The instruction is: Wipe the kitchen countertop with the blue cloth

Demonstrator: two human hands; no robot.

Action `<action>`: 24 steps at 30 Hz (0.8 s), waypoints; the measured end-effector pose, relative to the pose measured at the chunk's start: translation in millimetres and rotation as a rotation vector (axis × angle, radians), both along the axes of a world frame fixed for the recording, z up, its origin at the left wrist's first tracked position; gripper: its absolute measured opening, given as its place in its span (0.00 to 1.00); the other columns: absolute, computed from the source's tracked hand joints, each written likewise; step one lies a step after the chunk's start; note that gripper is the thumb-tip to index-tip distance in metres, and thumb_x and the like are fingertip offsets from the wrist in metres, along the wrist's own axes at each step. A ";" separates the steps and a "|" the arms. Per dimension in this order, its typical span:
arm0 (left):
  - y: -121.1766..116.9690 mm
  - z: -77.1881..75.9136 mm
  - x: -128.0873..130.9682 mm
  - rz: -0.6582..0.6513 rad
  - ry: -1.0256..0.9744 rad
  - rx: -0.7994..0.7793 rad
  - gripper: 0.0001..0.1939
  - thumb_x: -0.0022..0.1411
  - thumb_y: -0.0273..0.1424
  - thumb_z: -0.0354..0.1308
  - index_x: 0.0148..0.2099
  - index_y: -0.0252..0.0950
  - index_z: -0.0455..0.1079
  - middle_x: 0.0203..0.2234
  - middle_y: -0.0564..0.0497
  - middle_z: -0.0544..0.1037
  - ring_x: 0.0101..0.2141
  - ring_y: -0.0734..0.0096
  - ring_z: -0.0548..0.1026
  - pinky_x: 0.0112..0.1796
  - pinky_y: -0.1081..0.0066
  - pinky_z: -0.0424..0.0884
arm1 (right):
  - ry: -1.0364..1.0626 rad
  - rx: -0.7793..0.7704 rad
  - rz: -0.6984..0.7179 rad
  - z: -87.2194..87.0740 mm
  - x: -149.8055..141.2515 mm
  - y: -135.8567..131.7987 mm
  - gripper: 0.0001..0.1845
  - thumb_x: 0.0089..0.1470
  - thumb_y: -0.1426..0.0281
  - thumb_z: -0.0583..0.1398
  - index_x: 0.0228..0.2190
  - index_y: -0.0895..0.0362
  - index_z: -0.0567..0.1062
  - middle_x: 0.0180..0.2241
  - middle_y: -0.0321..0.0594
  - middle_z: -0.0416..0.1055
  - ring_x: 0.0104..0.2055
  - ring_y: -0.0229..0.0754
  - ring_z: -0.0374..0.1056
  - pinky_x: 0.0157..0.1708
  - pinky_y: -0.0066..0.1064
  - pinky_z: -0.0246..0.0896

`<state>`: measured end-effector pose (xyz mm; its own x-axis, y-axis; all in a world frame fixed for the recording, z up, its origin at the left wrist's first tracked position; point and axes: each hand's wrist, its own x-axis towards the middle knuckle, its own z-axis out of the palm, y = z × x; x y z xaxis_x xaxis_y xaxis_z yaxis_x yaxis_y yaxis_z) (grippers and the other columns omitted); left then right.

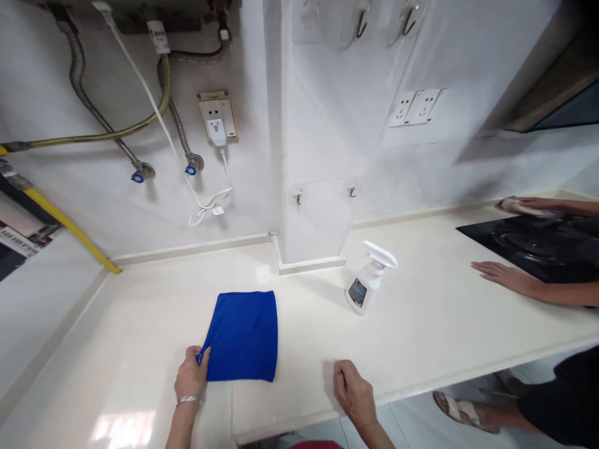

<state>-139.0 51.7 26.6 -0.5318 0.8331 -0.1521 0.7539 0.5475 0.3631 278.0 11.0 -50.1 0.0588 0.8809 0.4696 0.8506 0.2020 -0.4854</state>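
A folded blue cloth (243, 333) lies flat on the white countertop (140, 324). My left hand (191, 374), with a silver bracelet at the wrist, pinches the cloth's near left corner. To the right of the cloth, my right hand (353, 390) rests on the counter near its front edge with fingers curled under; nothing shows in it. A white spray bottle (367, 280) stands farther back to the right, beside the wall column.
Another person stands at the right: one hand (503, 274) lies flat on the counter, the other presses a cloth (519, 206) by a black hob (538, 243). Hoses, a yellow pipe (70, 227) and a socket (218, 118) are on the back wall.
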 end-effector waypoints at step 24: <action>167.9 -37.6 144.3 -0.199 0.460 0.140 0.37 0.65 0.50 0.50 0.71 0.38 0.54 0.67 0.23 0.48 0.66 0.19 0.43 0.60 0.33 0.44 | -0.008 -0.027 0.027 -0.1 -2.6 2.6 0.11 0.61 0.75 0.49 0.31 0.52 0.68 0.23 0.31 0.65 0.19 0.33 0.63 0.22 0.23 0.56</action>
<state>5.3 219.6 -11.0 -0.3467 0.9204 0.1806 0.9373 0.3473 0.0292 275.4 13.6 -50.2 0.0310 0.8946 0.4457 0.8489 0.2119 -0.4843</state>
